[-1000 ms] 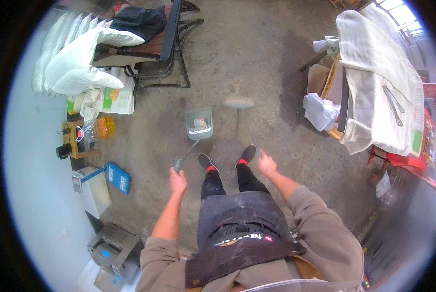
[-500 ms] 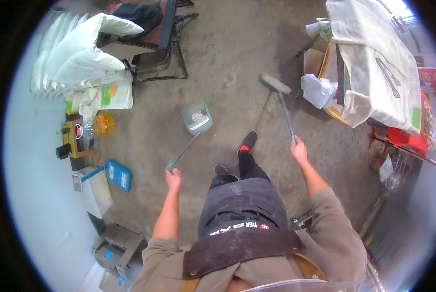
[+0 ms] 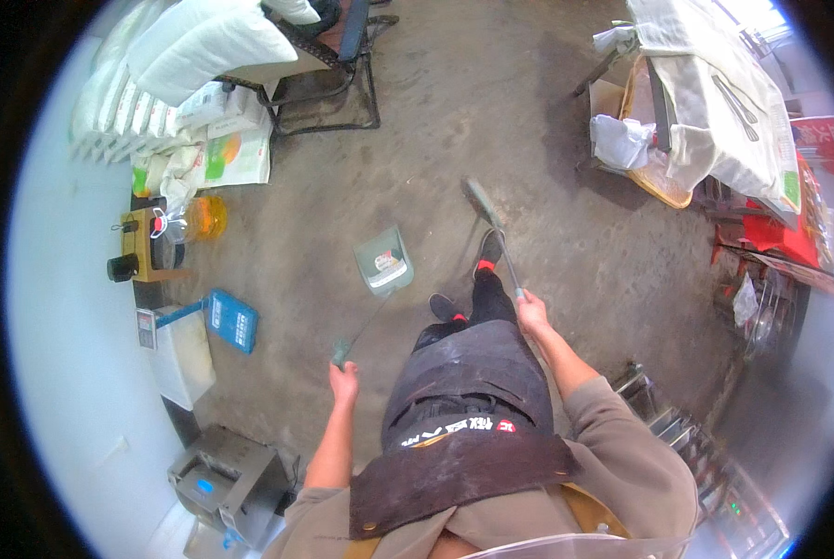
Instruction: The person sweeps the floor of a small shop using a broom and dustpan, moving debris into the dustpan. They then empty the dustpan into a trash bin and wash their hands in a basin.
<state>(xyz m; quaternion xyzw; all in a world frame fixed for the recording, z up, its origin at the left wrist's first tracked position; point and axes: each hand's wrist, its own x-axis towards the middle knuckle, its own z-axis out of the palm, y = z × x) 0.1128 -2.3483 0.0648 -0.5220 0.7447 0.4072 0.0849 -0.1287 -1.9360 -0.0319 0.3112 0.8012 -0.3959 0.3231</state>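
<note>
My left hand point(image 3: 343, 380) is closed around the handle end of a long-handled dustpan point(image 3: 383, 263). The grey-green pan lies ahead of me on the concrete floor, with a label on its inside. In my right hand point(image 3: 532, 312) is the grey handle of a broom point(image 3: 484, 204). Its narrow head is tilted on the floor, to the right of the dustpan and apart from it. The broom's handle passes close by my right shoe point(image 3: 489, 250).
White sacks point(image 3: 147, 112) are stacked at the left, near a dark-framed chair point(image 3: 371, 88). An oil bottle point(image 3: 203, 217), a blue platform scale point(image 3: 231, 321) and a metal machine point(image 3: 226, 480) line the left wall. A cloth-covered table point(image 3: 715, 121) stands at the right; metal racks point(image 3: 687, 438) are at lower right.
My right hand has drawn the broom leftward and nearer, its head now closer to the dustpan. The dustpan sits slightly lower in view. My feet and the view have shifted.
</note>
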